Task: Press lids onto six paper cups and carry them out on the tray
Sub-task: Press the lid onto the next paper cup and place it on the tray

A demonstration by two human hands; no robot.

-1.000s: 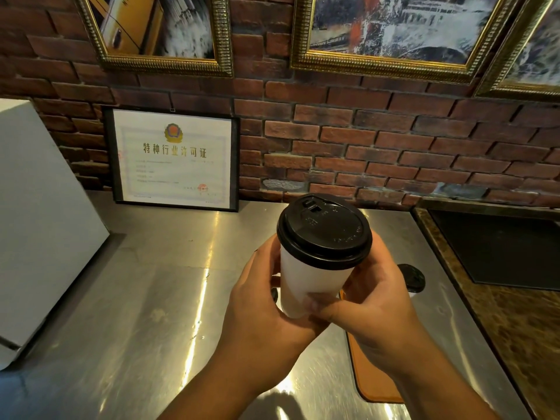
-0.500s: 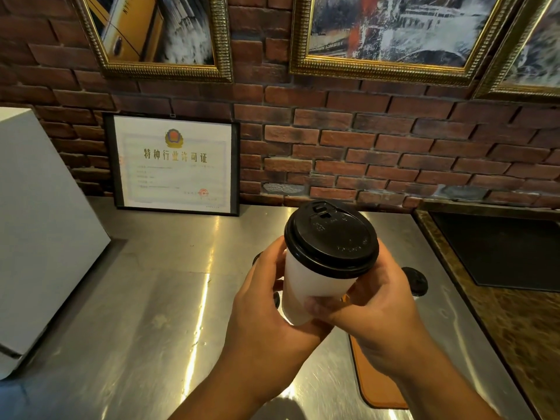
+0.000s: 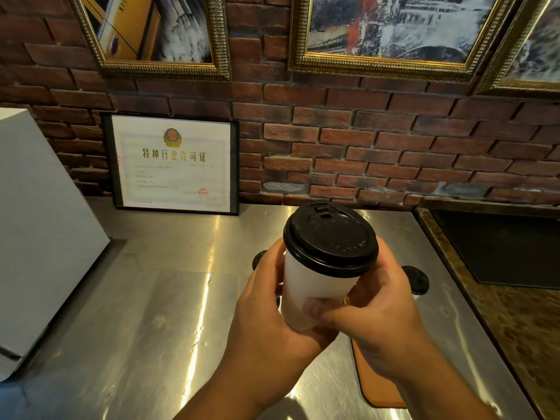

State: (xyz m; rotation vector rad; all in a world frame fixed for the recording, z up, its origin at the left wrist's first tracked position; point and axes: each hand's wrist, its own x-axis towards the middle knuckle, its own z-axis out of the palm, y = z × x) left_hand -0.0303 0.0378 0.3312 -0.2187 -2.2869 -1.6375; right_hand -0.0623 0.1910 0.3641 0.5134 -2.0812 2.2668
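Head view shows a steel desk (image 3: 151,298) with scratches and bright reflections, standing against a red brick wall (image 3: 394,140). On the wall hang paintings in gold frames (image 3: 218,40). A framed certificate (image 3: 172,162) leans on the wall at the back of the desk, and a white box (image 3: 39,222) is at the left. At the right a dark stone counter (image 3: 515,328) carries a black mat (image 3: 500,247). An orange-brown tray (image 3: 375,386) lies on the desk under the right wrist.

The white paper cup (image 3: 312,286) is held in the air above the desk, in front of the person. Its black lid (image 3: 331,237) sits on the rim. The long axis leans a little: the bottom is nearer to the person, the lid points up and slightly right, and the sip opening is on the far edge, toward the wall.

The left hand (image 3: 263,313) wraps the cup's left side; the right hand (image 3: 378,313) grips the lower right side, thumb across the front. Two other black lids (image 3: 416,280) show behind the hands, mostly hidden.
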